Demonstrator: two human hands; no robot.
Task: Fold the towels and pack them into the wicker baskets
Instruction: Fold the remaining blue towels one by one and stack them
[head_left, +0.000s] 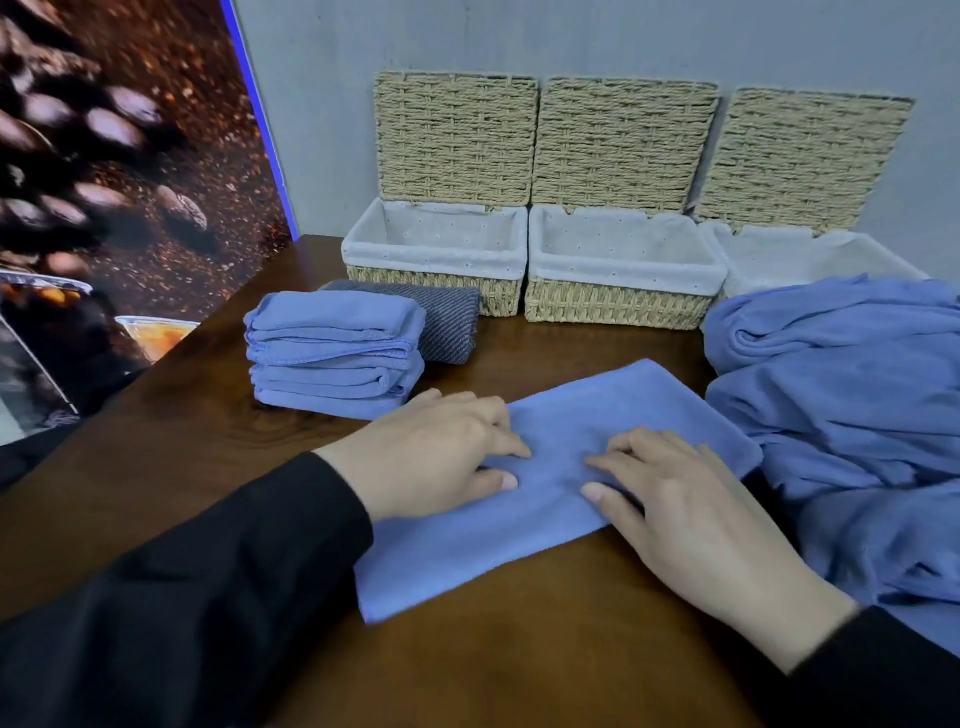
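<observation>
Folding is the step in hand: a blue towel (550, 483) lies flat on the wood table (519, 665), centre of view, as a long strip running from 7 to 1 o'clock. Both hands sit on its middle. Left hand (436, 457) w/ fingers curled, thumb and fingertips nipping a small ridge of cloth; right hand (691, 514) lies flatter, fingers bent, thumb tucked at the near edge, seemingly pinching too, though I can't tell for sure.

At 10 o'clock, a stack (332, 353) of folded blue towels, a grey towel (441, 322) just behind it. At 3 o'clock, a loose pile (841, 395) of unfolded blue ones. At 12 o'clock, 3 lined baskets (623, 291) side by side, lids (623, 145) propped vs. the wall, nothing visible inside.

Next move, prob.: lift one end and bring it over the middle crease, edges aligned, then smooth. Packing not yet begun.
</observation>
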